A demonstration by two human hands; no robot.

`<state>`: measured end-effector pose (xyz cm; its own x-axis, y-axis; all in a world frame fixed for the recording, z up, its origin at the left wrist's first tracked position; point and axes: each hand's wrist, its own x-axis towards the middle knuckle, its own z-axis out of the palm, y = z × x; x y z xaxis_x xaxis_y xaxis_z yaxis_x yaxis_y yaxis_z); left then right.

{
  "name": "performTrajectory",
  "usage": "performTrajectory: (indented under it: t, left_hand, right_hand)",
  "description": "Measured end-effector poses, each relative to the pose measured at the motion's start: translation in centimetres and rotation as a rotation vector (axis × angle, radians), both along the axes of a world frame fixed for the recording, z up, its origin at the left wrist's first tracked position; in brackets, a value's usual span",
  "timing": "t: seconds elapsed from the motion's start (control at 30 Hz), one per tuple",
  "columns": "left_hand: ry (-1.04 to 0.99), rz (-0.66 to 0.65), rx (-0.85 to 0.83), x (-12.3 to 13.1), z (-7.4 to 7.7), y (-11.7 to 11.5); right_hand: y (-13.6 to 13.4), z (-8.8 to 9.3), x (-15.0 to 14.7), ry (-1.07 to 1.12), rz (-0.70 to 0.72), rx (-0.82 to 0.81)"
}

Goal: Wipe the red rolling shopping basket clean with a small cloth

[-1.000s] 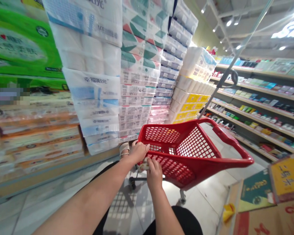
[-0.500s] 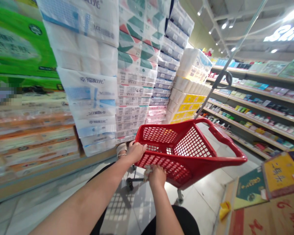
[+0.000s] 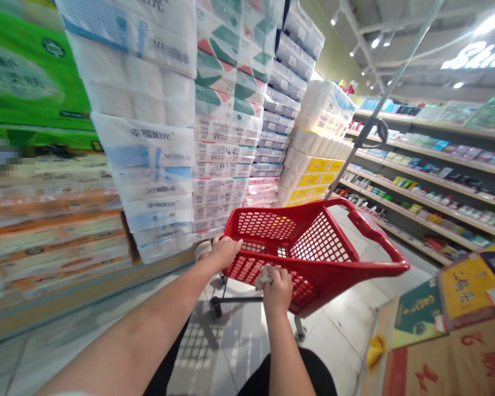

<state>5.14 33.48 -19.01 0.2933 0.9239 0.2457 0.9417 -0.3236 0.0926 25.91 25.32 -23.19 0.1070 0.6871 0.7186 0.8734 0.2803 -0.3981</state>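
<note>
A red plastic shopping cart with a lattice basket stands on the tiled floor before me, its handle pointing right. My left hand is closed over the basket's rim at the near left corner. Bunched in my right hand is a crumpled, greyish-white cloth, held against the lattice of the cart's near side. The fingers of that hand are curled around the cloth, which hides part of the lattice.
Tall stacks of packaged toilet paper rise behind the cart on the left. Cardboard boxes lie at the lower right, with a yellow scrap beside them. Stocked shelves line the right background. A slanting metal pole stands behind the cart.
My right hand has moved up and to the right along the cart's side with the cloth. My left hand stays on the rim. The view has shifted slightly.
</note>
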Motion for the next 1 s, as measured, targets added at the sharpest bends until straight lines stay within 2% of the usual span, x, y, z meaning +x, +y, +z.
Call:
performTrajectory:
  t: [0.1,0.27,0.4,0.5,0.6,0.73,0.9,1.0]
  left_hand:
    - [0.037,-0.004,0.014,-0.7,-0.1,0.2]
    - [-0.056,0.02,-0.023,-1.0,1.5,-0.1]
    - [-0.267,0.124,0.07,1.6,3.5,-0.9]
    - [-0.24,-0.028,0.011,4.1,4.3,-1.5]
    - [-0.114,-0.103,-0.022,5.2,4.3,-1.9]
    - [-0.062,-0.12,0.03,4.6,3.8,-1.8]
    - [-0.045,-0.147,0.033,3.7,3.7,-1.6]
    - [-0.038,-0.138,0.035,3.6,4.0,-1.8]
  right_hand:
    - [-0.1,0.6,0.3,-0.027,-0.026,-0.151]
    - [0.0,1.4,0.9,0.042,0.01,0.066]
    - [0.3,1.7,1.1,0.022,0.009,-0.04]
    - [0.5,2.0,1.3,0.096,0.008,0.062]
    - [0.5,2.4,1.7,0.157,-0.059,0.101]
    - [0.4,2.5,2.3,0.13,-0.069,-0.088]
    - [0.7,2.3,3.1,0.24,-0.121,0.151]
    - [0.8,2.3,3.3,0.144,-0.122,0.061]
